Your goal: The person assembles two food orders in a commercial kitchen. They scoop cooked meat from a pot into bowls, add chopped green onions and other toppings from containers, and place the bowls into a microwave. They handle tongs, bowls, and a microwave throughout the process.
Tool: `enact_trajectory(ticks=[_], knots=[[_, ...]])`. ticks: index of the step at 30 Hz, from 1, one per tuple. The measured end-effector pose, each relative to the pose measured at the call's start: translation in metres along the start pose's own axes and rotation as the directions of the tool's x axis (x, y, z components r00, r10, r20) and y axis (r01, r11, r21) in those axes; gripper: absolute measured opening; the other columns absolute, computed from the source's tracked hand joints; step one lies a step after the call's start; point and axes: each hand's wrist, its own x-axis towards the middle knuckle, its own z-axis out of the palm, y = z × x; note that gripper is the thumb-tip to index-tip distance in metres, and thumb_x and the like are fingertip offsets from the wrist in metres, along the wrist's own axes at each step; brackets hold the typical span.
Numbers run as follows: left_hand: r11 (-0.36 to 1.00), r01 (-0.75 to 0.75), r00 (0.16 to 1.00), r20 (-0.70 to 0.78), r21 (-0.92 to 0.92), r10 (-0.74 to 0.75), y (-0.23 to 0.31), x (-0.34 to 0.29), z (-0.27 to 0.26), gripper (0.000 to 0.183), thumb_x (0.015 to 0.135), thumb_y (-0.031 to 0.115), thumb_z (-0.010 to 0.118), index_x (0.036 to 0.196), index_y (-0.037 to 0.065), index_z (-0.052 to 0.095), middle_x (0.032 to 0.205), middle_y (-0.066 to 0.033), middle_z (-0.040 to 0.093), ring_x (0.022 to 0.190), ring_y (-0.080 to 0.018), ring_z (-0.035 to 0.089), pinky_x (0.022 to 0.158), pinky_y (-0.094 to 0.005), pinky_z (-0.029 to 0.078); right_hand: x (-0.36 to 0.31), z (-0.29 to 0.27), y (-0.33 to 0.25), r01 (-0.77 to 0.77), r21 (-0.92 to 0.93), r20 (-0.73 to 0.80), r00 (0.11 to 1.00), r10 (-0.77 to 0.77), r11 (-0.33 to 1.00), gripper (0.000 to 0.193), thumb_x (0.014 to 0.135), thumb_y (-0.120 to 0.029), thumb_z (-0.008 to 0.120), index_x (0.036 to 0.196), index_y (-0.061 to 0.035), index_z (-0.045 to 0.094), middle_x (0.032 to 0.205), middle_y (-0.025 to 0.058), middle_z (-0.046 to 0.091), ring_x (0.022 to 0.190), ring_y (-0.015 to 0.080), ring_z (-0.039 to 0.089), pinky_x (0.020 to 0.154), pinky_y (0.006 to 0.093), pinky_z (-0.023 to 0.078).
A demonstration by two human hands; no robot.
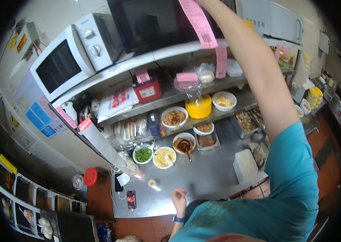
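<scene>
My right arm stretches up across the shelves, and my right hand (203,1) is cut off by the top edge of the view. It is beside the upper end of a long pink printed slip (198,23) that hangs in front of a dark screen (150,28); its fingers are hidden. My left hand (179,196), with a dark watch (178,219) on the wrist, hovers low by the front edge of the steel counter (210,173). Its fingers are curled in, and nothing shows in them. A small pale roll (153,184) lies nearest to it, beyond a phone (131,199).
Bowls of chopped greens (142,154), yellow minced food (164,157) and dark sauce (184,145) line the counter's back. White stacked containers (245,165) stand right. Above are a yellow tub (199,106), a red box (147,89) and a microwave (63,62). Another pink slip (221,62) hangs from the shelf.
</scene>
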Motion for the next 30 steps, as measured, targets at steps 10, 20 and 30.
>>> enact_trajectory(ticks=[10, 20, 30], knots=[[0.999, -0.019, 0.983, 0.180, -0.027, 0.023, 0.034, 0.019, 0.029, 0.009, 0.091, -0.004, 0.057, 0.096, 0.003, 0.055, 0.085, -0.0039, 0.062, 0.081, -0.0109, 0.062, 0.079, -0.0252, 0.050, -0.147, -0.043, 0.068, -0.215, 0.080, 0.431, 0.888, 0.161, 0.973, 0.016, 0.088, -0.018, 0.068, 0.087, -0.0023, 0.071, 0.076, 0.0062, 0.070, 0.066, 0.0226, 0.065, 0.062, 0.0367, 0.053], [0.948, 0.257, 0.849, 0.424, 0.187, -0.314, 0.032, 0.007, 0.073, 0.009, 0.092, 0.009, 0.069, 0.092, 0.001, 0.067, 0.075, -0.0019, 0.067, 0.070, -0.0081, 0.062, 0.067, -0.0210, 0.049, -0.667, -0.204, 0.233, -0.542, -0.589, 0.206, 0.617, 0.760, 0.599, 0.045, 0.094, -0.039, 0.061, 0.076, 0.0015, 0.067, 0.059, 0.0109, 0.059, 0.056, 0.0188, 0.059, 0.056, 0.0394, 0.046], [0.895, 0.205, 0.579, 0.688, 0.396, -0.437, 0.005, -0.020, 0.228, 0.012, 0.093, 0.011, 0.067, 0.085, 0.002, 0.065, 0.074, -0.0016, 0.066, 0.068, -0.0067, 0.059, 0.064, -0.0222, 0.047, -0.769, -0.467, 0.334, -0.694, -0.623, -0.499, 0.708, 0.500, 0.361, 0.044, 0.104, -0.031, 0.043, 0.089, 0.0045, 0.063, 0.073, 0.0205, 0.064, 0.066, 0.0307, 0.063, 0.061, 0.0423, 0.045]])
